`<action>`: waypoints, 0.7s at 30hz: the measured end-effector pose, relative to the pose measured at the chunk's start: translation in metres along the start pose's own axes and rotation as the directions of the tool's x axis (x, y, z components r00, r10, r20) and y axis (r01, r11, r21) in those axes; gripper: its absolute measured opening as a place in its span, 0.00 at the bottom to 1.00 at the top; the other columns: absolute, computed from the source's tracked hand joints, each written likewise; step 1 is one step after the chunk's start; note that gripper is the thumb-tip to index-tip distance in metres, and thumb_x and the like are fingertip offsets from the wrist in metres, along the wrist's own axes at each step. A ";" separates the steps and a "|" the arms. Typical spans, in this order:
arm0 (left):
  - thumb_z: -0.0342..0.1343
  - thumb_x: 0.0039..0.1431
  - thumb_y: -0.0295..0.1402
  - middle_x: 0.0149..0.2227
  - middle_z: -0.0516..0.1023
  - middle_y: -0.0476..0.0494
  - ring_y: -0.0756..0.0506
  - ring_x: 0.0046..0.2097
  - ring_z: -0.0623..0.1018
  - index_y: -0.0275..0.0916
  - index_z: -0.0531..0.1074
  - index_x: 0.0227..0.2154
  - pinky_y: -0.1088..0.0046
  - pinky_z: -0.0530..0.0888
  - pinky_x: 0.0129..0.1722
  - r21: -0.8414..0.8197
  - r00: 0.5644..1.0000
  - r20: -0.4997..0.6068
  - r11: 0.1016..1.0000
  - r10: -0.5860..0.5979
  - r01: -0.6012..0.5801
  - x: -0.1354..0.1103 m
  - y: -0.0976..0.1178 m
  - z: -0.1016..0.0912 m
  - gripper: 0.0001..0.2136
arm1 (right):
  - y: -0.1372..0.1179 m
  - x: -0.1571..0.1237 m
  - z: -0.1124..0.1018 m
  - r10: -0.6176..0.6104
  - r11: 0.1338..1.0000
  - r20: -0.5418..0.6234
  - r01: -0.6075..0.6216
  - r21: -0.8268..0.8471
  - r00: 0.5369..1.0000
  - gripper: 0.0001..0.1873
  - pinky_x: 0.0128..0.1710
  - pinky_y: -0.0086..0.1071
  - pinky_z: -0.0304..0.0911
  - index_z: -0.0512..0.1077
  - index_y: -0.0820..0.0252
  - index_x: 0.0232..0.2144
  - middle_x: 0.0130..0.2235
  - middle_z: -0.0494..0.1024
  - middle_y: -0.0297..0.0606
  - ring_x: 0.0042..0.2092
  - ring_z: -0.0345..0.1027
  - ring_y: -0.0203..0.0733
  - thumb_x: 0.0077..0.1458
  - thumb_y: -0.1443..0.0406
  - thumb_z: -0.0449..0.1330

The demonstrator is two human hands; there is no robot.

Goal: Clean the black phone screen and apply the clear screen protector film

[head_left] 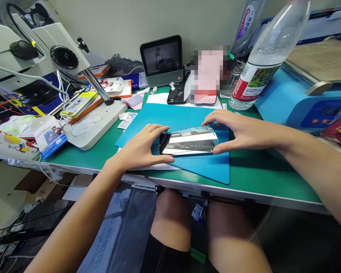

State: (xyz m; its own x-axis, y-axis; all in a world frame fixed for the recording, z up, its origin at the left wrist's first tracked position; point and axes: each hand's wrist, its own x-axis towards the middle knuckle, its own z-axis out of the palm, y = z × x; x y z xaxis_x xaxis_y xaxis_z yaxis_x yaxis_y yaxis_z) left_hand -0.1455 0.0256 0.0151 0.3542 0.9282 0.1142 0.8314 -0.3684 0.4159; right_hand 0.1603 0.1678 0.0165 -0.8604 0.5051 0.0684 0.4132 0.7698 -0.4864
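A smartphone (189,143) lies flat on a blue work mat (187,117), its glossy screen reflecting ceiling lights. My left hand (142,149) grips its left end, thumb along the near edge and fingers over the far edge; a ring is on one finger. My right hand (238,131) holds the right end the same way, thumb at the near corner and fingers curled over the top corner. Both hands pinch the phone between them.
The mat rests on a green bench (258,174). A microscope stand (82,125) and cluttered boxes fill the left. A small screen device (162,60) stands at the back, two plastic bottles (261,64) back right, and a blue machine (301,94) at the right.
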 end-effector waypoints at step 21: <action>0.64 0.61 0.55 0.59 0.72 0.38 0.36 0.62 0.70 0.40 0.72 0.60 0.55 0.67 0.65 -0.021 0.997 -0.070 0.999 -0.042 0.040 -0.007 -0.015 0.007 0.31 | -0.002 0.001 0.002 0.015 0.999 0.090 -0.012 -0.031 0.996 0.51 0.64 0.58 0.60 0.74 0.55 0.62 0.61 0.71 0.50 0.63 0.62 0.67 0.42 0.35 0.69</action>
State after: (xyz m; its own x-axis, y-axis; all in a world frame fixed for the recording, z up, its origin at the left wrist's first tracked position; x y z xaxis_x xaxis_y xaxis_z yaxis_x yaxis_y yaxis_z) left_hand -0.1576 0.0248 0.0020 0.2886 0.9441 0.1592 0.8361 -0.3295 0.4386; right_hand 0.1585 0.1661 0.0155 -0.8775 0.4793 -0.0176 0.4328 0.7756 -0.4595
